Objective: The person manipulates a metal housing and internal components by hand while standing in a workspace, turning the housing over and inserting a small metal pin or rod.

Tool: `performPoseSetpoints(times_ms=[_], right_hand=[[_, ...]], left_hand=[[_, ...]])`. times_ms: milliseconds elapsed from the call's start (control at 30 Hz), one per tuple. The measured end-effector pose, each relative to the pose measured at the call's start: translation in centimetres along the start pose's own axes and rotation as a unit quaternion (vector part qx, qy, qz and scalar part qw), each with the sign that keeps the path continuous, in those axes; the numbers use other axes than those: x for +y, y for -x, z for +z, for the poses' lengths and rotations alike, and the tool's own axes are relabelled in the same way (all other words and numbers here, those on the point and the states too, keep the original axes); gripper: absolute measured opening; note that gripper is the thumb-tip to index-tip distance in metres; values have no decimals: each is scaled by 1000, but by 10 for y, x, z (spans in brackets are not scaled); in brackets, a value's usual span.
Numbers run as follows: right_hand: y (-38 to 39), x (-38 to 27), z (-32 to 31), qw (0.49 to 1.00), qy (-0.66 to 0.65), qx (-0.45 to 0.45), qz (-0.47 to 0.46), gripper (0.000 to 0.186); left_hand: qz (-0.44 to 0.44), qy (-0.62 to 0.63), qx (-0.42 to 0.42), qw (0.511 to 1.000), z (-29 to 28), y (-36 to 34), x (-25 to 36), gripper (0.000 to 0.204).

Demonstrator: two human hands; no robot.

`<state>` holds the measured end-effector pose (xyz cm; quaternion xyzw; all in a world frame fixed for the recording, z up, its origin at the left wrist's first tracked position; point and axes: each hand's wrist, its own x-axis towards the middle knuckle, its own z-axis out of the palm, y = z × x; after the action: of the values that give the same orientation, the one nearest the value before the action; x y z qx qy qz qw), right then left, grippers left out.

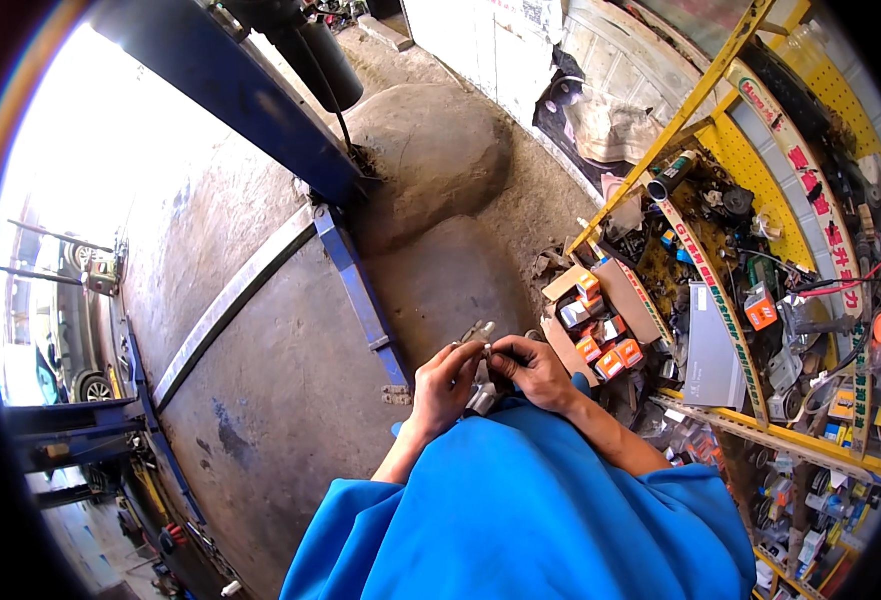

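My two hands meet in front of my blue top [520, 490], fingertips almost touching. My left hand [442, 388] is closed in a pinch, its fingers curled toward the right hand. My right hand [537, 372] pinches too, thumb and forefinger against a small whitish piece [487, 349] between the fingertips; its kind is too small to tell. Just beyond and beneath the fingers, a silvery metal part [481, 400] shows in pieces. The hands hide most of it, and I cannot tell whether they touch it.
To the right, an open cardboard box [563, 347] holds several small orange-and-white boxes [587, 287]. Beside it stands a yellow shelf rack [650, 165] crowded with parts and a grey flat box [712, 345]. A blue lift post [230, 95] and lift arm [355, 285] stand on the left, over concrete floor [280, 440].
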<state>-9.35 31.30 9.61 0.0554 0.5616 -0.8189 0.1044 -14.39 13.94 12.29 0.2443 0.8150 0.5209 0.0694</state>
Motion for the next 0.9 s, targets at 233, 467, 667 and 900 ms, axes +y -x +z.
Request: performPoseSetpoints(times_ms=[233,467,667,900], right_hand=[[2,-1,2,996,66,45,-34,20],[5,-5,6,992,95,78,-34,20],[9,-6,10,986,138,81,-49,19],[8,-20,13,962,219,119,-115,18]], left_hand=[[80,-35,2,996,2,2,-2,31],[58,-22,9,998,6,3,0,23],[55,-25,16,998,7,3,1,19],[64,-14,-8,998,7,0,-2,23]])
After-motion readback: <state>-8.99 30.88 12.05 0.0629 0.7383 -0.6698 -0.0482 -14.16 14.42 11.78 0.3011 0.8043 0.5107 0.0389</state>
